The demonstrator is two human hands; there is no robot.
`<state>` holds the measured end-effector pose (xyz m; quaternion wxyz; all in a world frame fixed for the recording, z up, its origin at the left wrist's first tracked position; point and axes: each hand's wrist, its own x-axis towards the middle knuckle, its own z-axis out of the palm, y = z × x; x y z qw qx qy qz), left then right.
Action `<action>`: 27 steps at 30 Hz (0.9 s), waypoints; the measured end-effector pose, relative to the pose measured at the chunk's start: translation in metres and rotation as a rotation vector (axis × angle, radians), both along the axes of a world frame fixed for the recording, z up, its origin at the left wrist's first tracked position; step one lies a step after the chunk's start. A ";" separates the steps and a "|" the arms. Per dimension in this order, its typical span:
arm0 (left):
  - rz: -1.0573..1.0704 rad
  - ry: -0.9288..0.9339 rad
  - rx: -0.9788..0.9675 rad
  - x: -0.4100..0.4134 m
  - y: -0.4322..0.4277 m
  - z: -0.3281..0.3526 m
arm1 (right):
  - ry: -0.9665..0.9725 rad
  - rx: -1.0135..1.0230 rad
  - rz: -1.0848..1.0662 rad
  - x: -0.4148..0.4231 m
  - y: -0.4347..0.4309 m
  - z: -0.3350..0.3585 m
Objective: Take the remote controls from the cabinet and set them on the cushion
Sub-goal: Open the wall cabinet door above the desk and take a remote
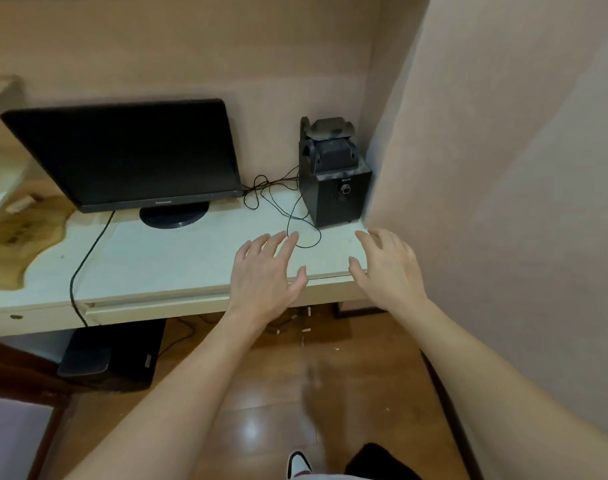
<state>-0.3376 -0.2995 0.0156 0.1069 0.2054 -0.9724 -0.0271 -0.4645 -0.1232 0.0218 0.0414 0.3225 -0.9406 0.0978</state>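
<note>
My left hand (266,271) and my right hand (387,268) are stretched out side by side over the front right part of a white desk (164,261). Both have spread fingers and hold nothing. The right hand is close to the pink wall panel (486,202) on the right. No remote control, cabinet or cushion shows in this view. A shallow drawer front (157,308) runs under the desk's edge, below the left hand.
A black monitor (129,154) stands at the back left of the desk. A black speaker box (337,188) with smaller speakers stacked on it fills the back right corner, thin cables (282,202) trailing forward. Under the desk sits a dark computer case (112,358) on wooden floor.
</note>
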 end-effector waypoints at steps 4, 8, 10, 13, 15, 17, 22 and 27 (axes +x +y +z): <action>-0.003 0.010 -0.010 -0.031 -0.021 -0.001 | -0.003 0.001 -0.003 -0.031 -0.018 0.000; 0.000 0.022 -0.008 -0.062 -0.035 -0.002 | 0.012 -0.018 0.001 -0.065 -0.033 -0.002; 0.010 0.022 -0.012 -0.079 -0.042 -0.003 | 0.002 -0.024 0.012 -0.084 -0.040 -0.005; 0.040 0.018 -0.015 -0.105 -0.050 -0.004 | 0.010 -0.036 0.050 -0.113 -0.052 -0.011; 0.056 0.017 -0.022 -0.125 -0.054 -0.003 | 0.017 -0.053 0.074 -0.134 -0.059 -0.012; 0.070 0.014 -0.026 -0.145 -0.057 -0.002 | 0.027 -0.072 0.097 -0.156 -0.067 -0.009; 0.136 0.030 -0.043 -0.196 -0.061 0.005 | 0.045 -0.108 0.161 -0.207 -0.081 -0.007; 0.168 0.067 -0.055 -0.225 -0.062 0.009 | 0.022 -0.156 0.215 -0.240 -0.094 -0.011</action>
